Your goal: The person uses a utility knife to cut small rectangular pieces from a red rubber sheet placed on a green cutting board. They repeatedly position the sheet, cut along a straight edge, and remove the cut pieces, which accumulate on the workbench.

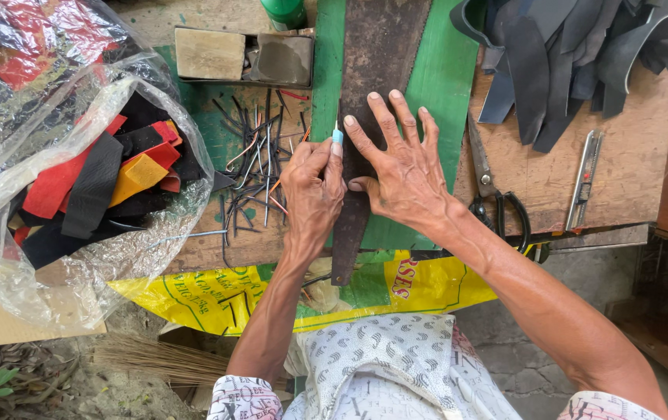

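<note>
Pinching a small blue-tipped tool (337, 134), left hand (312, 190) works beside right hand (398, 167) splayed flat on dark strip (373, 70), scissors (497, 198) nearby

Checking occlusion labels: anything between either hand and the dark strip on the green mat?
Nothing visible. The right hand lies flat on the dark strip; the left hand holds a small blue-tipped tool at its left edge.

1. A worn wooden tabletop (629, 167) fills the upper view, lit by even daylight
2. A green mat (439, 85) covers its middle
3. A yellow printed sack (217, 299) hangs off the front edge
4. Below lies a grey, cracked concrete floor (521, 350), with dry straw (155, 359) at the left
</note>
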